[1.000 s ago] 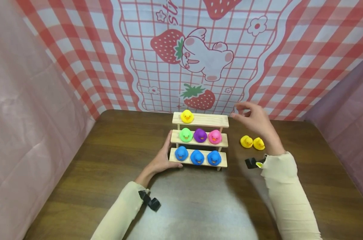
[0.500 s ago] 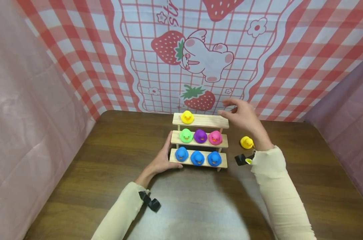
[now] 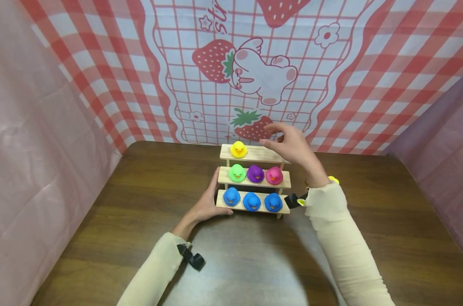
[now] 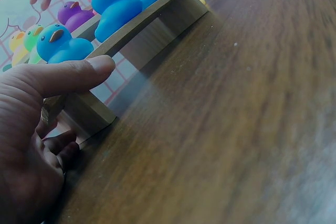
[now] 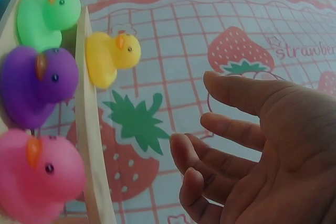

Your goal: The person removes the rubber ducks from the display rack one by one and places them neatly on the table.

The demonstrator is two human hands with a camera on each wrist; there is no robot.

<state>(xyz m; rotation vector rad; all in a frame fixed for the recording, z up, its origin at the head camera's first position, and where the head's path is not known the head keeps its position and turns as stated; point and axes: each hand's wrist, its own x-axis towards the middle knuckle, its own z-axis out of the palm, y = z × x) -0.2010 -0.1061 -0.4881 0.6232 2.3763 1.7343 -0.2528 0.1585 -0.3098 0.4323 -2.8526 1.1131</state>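
Observation:
A three-step wooden display stand [image 3: 256, 154] is at the table's far side. My left hand [image 3: 204, 207] grips its left end, the thumb [image 4: 79, 77] lying along the lowest step's front. One yellow rubber duck [image 3: 238, 149] sits at the left of the top step. On the middle step are a green duck [image 3: 237, 173], a purple duck [image 3: 255, 173] and a pink duck [image 3: 274, 175]. Three blue ducks [image 3: 251, 202] line the bottom step. Above the top step's right part hovers my right hand [image 3: 290, 146], fingers loosely bent with nothing between them in the right wrist view.
Yellow shows beyond the right sleeve [image 3: 332, 179], mostly covered by it. A strawberry-print cloth [image 3: 170, 85] hangs right behind the stand. Pink curtains [image 3: 36, 148] flank the brown wooden table [image 3: 112, 212].
My right hand has moved left, from beside the stand to over its top step. Its sleeve now covers most of the loose yellow ducks at the right. The left hand stays put.

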